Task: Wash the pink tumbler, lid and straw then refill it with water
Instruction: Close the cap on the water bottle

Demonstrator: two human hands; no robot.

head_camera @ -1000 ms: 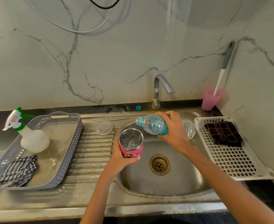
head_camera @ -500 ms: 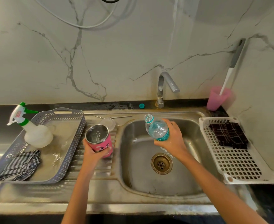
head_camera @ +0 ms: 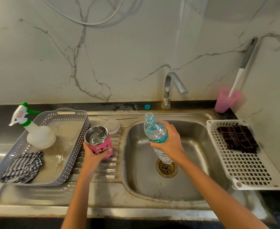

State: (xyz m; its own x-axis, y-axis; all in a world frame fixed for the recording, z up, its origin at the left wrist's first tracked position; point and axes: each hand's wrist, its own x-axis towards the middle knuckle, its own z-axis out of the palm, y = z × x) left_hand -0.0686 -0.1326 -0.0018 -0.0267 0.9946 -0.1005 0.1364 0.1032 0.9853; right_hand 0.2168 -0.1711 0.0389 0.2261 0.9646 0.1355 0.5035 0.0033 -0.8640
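Marble-veined wall panels rise behind a steel sink unit whose basin (head_camera: 193, 146) sits right of a ribbed drainboard (head_camera: 103, 176). At the drainboard's left edge, the left hand (head_camera: 91, 156) wraps its fingers and thumb around the lower body of the pink tumbler (head_camera: 101, 144). The tumbler is uncovered, its steel inside glinting, and it tilts slightly. Whether its base touches the ribs cannot be told. Just behind it lies the clear lid (head_camera: 113, 125), and the metal straw (head_camera: 119, 118) lies along the drainboard's back edge.

Over the basin, the right hand (head_camera: 170, 142) grips a clear water bottle (head_camera: 154, 131) around its teal label. The bottle is uncapped and roughly upright, its bottom above the drain (head_camera: 167, 167). A teal cap (head_camera: 147, 106) sits on the back ledge beside the tap (head_camera: 169, 86).

Left of the tumbler, a grey basket (head_camera: 66, 110) holds a spray bottle (head_camera: 40, 138) and a striped cloth (head_camera: 22, 166). At the counter's right edge, a white rack (head_camera: 245, 169) carries a dark cloth (head_camera: 236, 138). A pink cup (head_camera: 225, 100) in the back right corner holds a brush (head_camera: 241, 70).
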